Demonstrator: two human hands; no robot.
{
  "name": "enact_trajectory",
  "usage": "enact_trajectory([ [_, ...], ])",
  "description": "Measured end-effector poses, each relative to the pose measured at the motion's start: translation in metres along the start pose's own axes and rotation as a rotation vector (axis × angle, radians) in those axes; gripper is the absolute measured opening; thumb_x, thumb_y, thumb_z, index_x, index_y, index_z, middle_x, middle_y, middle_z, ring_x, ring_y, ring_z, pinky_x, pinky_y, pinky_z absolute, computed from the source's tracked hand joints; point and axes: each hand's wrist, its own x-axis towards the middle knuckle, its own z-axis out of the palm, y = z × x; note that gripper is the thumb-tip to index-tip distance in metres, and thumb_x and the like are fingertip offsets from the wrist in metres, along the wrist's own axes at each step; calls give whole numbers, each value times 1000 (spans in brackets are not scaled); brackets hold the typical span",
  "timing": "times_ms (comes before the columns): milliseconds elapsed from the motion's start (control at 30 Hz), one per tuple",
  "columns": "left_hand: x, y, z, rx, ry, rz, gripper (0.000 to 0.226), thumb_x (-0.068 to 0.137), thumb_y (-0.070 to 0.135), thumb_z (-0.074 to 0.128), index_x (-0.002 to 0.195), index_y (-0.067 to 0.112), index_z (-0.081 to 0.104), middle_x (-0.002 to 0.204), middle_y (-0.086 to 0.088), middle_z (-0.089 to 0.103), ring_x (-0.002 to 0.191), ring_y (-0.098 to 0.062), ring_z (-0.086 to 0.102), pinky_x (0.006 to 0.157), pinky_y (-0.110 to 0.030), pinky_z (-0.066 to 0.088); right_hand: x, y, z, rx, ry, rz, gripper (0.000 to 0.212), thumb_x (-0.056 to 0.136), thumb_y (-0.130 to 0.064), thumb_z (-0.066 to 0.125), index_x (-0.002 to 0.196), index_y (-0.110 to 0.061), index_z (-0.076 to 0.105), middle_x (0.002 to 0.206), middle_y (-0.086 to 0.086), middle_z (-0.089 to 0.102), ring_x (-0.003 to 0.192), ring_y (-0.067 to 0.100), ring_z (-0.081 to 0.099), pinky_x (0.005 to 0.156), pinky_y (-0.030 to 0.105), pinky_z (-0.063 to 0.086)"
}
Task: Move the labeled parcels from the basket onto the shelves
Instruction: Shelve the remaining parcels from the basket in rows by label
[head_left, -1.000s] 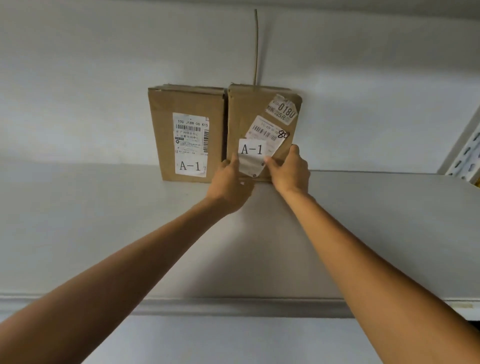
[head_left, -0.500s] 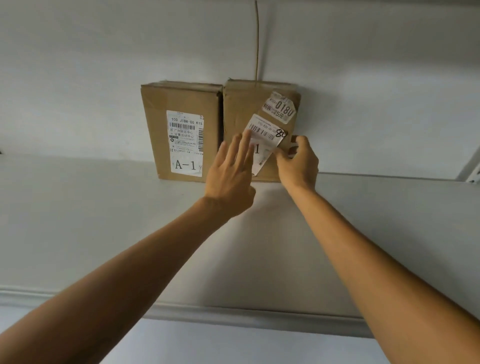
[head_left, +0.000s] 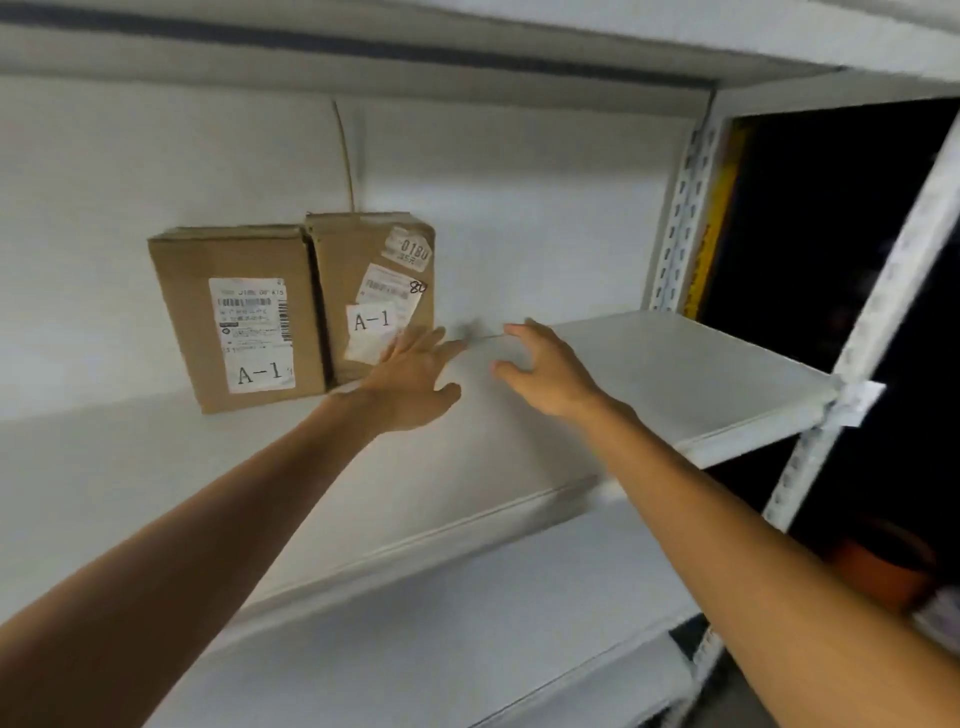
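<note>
Two brown cardboard parcels stand upright side by side at the back of a white shelf (head_left: 675, 374), against the wall. The left parcel (head_left: 192, 312) and the right parcel (head_left: 337, 265) each carry a white label reading A-1. My left hand (head_left: 410, 379) hovers just in front of the right parcel's lower corner, fingers spread, holding nothing. My right hand (head_left: 545, 369) is further right above the bare shelf, fingers apart and empty. The basket is out of view.
A perforated white upright (head_left: 675, 208) frames the shelf on the right, with another post (head_left: 857, 322) nearer me. Beyond them is a dark opening with an orange object (head_left: 883, 571) low down. A second white shelf (head_left: 467, 623) lies below.
Both hands have let go of the right parcel and drawn back toward me and to the right. The view has swung right, showing the shelf's end and uprights.
</note>
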Motion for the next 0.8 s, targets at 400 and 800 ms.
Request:
enact_trajectory([
  [400, -48, 224, 35, -312, -150, 604, 63, 94, 30, 56, 150, 27, 27, 155, -3, 30, 142, -23, 25, 116, -42, 25, -273, 74, -118, -195, 276, 550, 80, 84, -59, 60, 151, -29, 27, 159, 4, 22, 146, 27, 18, 118, 43, 20],
  [800, -243, 433, 148, -426, -545, 961, 62, 93, 21, 59, 149, 20, 32, 152, -2, 36, 138, -18, 35, 110, -30, 29, -603, 128, -105, -32, 468, 1022, 69, 91, -48, 58, 148, -18, 33, 152, 10, 36, 137, 27, 37, 109, 39, 34],
])
